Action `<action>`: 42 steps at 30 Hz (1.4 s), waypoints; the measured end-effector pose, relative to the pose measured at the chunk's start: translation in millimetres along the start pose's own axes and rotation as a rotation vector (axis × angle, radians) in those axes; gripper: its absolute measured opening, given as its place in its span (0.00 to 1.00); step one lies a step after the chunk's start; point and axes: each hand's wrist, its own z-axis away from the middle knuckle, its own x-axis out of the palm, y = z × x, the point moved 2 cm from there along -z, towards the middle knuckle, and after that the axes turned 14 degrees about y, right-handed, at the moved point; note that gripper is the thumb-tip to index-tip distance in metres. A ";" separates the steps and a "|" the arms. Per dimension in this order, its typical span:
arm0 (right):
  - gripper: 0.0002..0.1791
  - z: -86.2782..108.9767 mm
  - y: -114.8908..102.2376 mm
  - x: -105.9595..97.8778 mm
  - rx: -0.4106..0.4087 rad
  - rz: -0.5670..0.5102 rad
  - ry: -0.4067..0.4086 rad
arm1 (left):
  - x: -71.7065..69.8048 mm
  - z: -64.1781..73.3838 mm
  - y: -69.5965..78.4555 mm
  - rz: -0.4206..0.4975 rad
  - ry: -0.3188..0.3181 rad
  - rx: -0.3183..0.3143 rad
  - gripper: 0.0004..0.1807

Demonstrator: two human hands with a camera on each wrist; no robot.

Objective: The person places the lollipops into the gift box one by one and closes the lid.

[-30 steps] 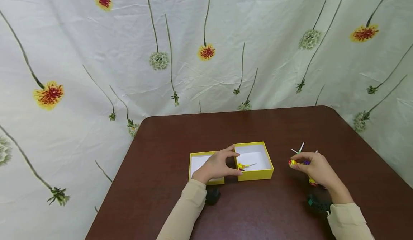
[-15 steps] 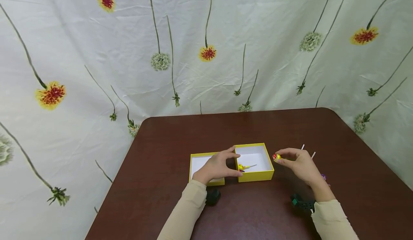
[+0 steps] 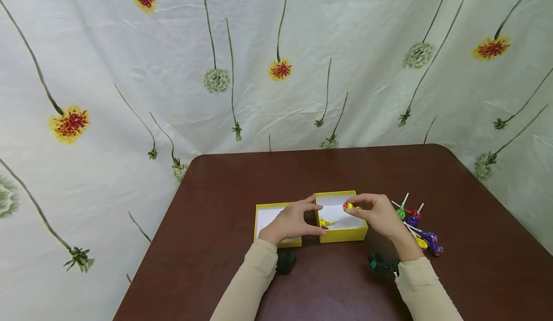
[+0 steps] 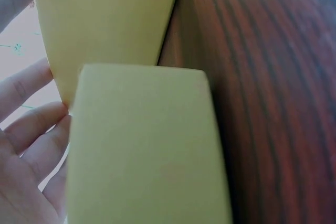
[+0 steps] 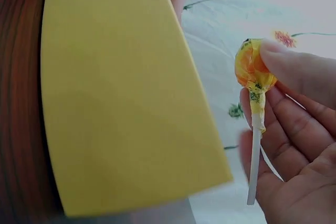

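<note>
My left hand (image 3: 289, 222) holds the left side of a yellow box (image 3: 343, 235) with a white inside, thumb at the front wall and fingers toward the back corner. A yellow-wrapped lollipop (image 3: 324, 223) lies in the box's near left corner, partly hidden by the front wall. Over the box's right part, my right hand (image 3: 380, 215) pinches another lollipop (image 3: 347, 207) by its red-and-yellow wrapped head. In the right wrist view this lollipop's white stick (image 5: 254, 166) hangs downward, beside the box's yellow outer wall (image 5: 121, 93).
Left of the box lies a second shallow yellow tray or lid (image 3: 290, 243), partly covered by my left hand. On the right, several lollipops are piled, among them a green one (image 3: 401, 213) and a purple one (image 3: 429, 238). A flowered cloth (image 3: 259, 110) hangs behind the brown table (image 3: 242, 177).
My right hand has carried the lollipop leftward from the pile to above the box, uncovering the pile. The left hand has stayed at the box.
</note>
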 end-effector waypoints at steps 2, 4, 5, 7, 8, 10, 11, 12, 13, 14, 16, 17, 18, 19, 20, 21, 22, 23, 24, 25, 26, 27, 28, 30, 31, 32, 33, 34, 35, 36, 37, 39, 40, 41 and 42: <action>0.11 -1.4 -2.6 4.0 -0.002 -0.023 -0.026 | 0.1 -0.3 0.5 0.000 -0.011 -0.005 0.40; 0.12 -2.7 -5.0 8.4 -0.009 -0.030 -0.060 | 0.3 0.0 1.0 -0.007 -0.018 -0.005 0.40; 0.12 -3.2 -6.0 10.7 -0.011 -0.032 -0.080 | 0.4 0.2 1.3 -0.011 -0.020 -0.006 0.40; 0.12 -4.4 -7.7 16.0 -0.020 -0.031 -0.117 | 0.2 0.5 2.2 -0.017 -0.019 -0.003 0.40; 0.11 -4.9 -8.4 18.9 -0.025 -0.028 -0.133 | 0.2 0.8 2.5 -0.015 -0.018 -0.004 0.40; 0.10 -5.7 -8.8 24.9 -0.035 -0.029 -0.166 | 0.2 0.8 3.2 -0.009 -0.014 -0.003 0.40; 0.10 -5.5 -8.6 27.8 -0.041 -0.033 -0.185 | 0.5 0.8 3.3 -0.005 -0.013 -0.001 0.40; 0.10 -5.4 -8.3 30.8 -0.042 -0.037 -0.201 | 0.8 0.9 3.4 -0.002 -0.011 0.001 0.40; 0.09 -5.1 -7.9 33.5 -0.042 -0.040 -0.219 | 1.2 0.9 3.3 0.000 -0.010 0.002 0.40; 0.10 -4.6 -7.5 36.0 -0.039 -0.043 -0.239 | 1.8 1.0 3.1 0.003 -0.011 0.002 0.39; 0.10 -4.0 -6.6 40.0 -0.035 -0.049 -0.277 | 2.5 1.7 3.0 0.006 -0.010 0.005 0.39; 0.10 -3.8 -6.2 41.5 -0.029 -0.053 -0.291 | 2.8 1.8 2.7 0.005 -0.009 0.006 0.39; 0.10 -3.8 -6.6 42.7 -0.022 -0.050 -0.303 | 2.7 2.1 2.9 0.005 -0.008 0.006 0.39; 0.10 -4.3 -6.0 43.8 -0.023 -0.046 -0.318 | 2.7 2.3 2.8 0.004 -0.009 0.006 0.39; 0.09 -5.0 -6.4 44.5 -0.028 -0.044 -0.330 | 2.3 2.6 3.0 0.004 -0.010 0.004 0.40; 0.09 -6.0 -6.4 45.3 -0.037 -0.044 -0.341 | 2.2 2.6 2.7 0.003 -0.009 0.004 0.40; 0.09 -7.1 -6.0 46.5 -0.044 -0.045 -0.352 | 2.0 2.6 2.4 0.005 -0.009 0.002 0.40; 0.08 -8.1 -5.9 47.9 -0.064 -0.048 -0.364 | 1.8 2.7 2.2 0.008 -0.010 0.000 0.40; 0.08 -9.2 -5.4 49.4 -0.082 -0.051 -0.375 | 1.6 2.8 2.1 0.010 -0.008 0.001 0.40; 0.08 -10.4 -4.1 50.9 -0.099 -0.055 -0.383 | 1.5 2.7 1.6 0.014 -0.007 0.002 0.39; 0.07 -11.0 -3.7 52.2 -0.128 -0.062 -0.387 | 1.5 2.7 1.3 0.017 -0.005 0.004 0.39; 0.07 -11.6 -2.3 53.8 -0.135 -0.067 -0.390 | 1.7 2.5 0.9 0.018 -0.002 0.008 0.39; 0.07 -12.0 -1.3 55.1 -0.140 -0.068 -0.391 | 1.4 2.6 1.0 0.024 -0.002 0.008 0.39; 0.07 -12.6 -0.6 56.1 -0.128 -0.064 -0.394 | 1.5 2.2 1.0 0.021 0.001 0.013 0.39; 0.07 -13.0 -0.5 56.4 -0.117 -0.057 -0.393 | 1.3 2.1 1.1 0.020 0.002 0.012 0.39; 0.07 -13.3 -1.1 56.4 -0.104 -0.052 -0.393 | 1.3 1.8 1.3 0.018 0.006 0.012 0.39; 0.07 -13.7 -1.7 56.4 -0.081 -0.041 -0.391 | 1.0 1.7 1.6 0.020 0.009 0.010 0.39; 0.07 -13.9 -2.5 56.1 -0.076 -0.032 -0.390 | 0.9 1.5 1.9 0.020 0.012 0.009 0.39; 0.07 -14.3 -3.1 55.9 -0.072 -0.022 -0.389 | 0.9 1.2 2.0 0.017 0.015 0.010 0.39; 0.07 -14.6 -3.4 55.7 -0.070 -0.012 -0.386 | 0.9 1.0 2.1 0.013 0.019 0.012 0.39; 0.06 -15.0 -3.5 55.7 -0.076 -0.003 -0.382 | 0.8 0.7 2.3 0.015 0.020 0.013 0.39; 0.05 -15.6 -3.3 55.7 -0.095 0.018 -0.374 | 1.0 0.4 2.3 0.016 0.019 0.013 0.39; 0.05 -15.6 -3.5 55.8 -0.107 0.023 -0.372 | 1.3 0.2 2.1 0.015 0.018 0.015 0.39; 0.05 -15.8 -3.4 56.1 -0.115 0.032 -0.368 | 1.7 0.0 1.7 0.014 0.017 0.014 0.39; 0.05 -15.8 -3.6 56.5 -0.127 0.039 -0.363 | 2.0 -0.1 1.5 0.016 0.017 0.012 0.39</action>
